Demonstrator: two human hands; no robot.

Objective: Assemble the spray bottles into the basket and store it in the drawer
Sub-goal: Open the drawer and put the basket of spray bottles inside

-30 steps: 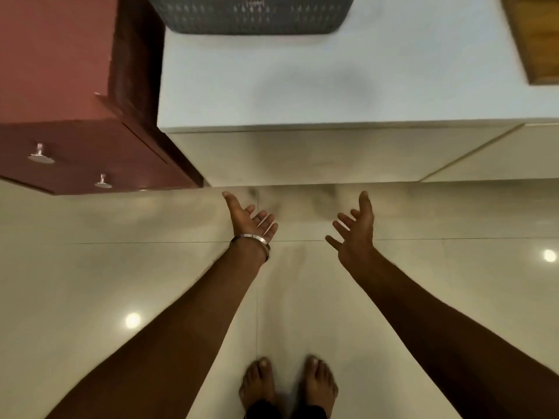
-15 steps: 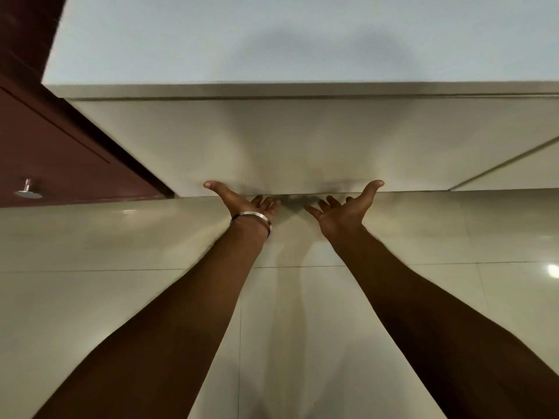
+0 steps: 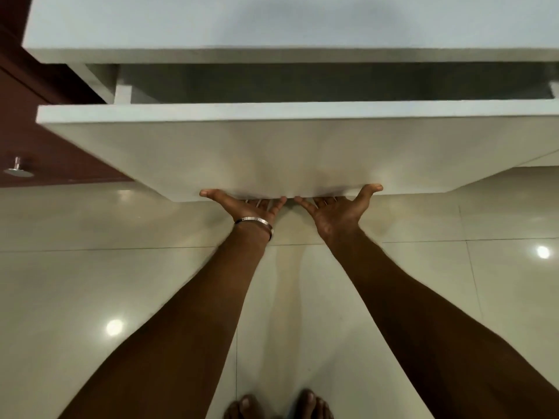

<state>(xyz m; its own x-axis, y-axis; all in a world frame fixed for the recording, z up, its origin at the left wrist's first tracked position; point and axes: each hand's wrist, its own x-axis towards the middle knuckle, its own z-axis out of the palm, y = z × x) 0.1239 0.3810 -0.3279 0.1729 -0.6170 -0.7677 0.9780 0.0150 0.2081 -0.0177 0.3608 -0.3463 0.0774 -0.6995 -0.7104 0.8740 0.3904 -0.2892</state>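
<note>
White drawer (image 3: 302,152) partly out under the countertop (image 3: 272,22), left hand (image 3: 251,205) and right hand (image 3: 335,207) palm-up side by side, fingers hooked under its bottom edge, metal bangle (image 3: 255,222) on left wrist, maroon cabinet (image 3: 45,140) left of the hands, bare feet (image 3: 278,405) below

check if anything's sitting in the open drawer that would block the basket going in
Nothing visible does. The drawer is pulled partly out and the strip of interior that shows looks bare, though the countertop hides its back part. The basket is out of view.
</note>
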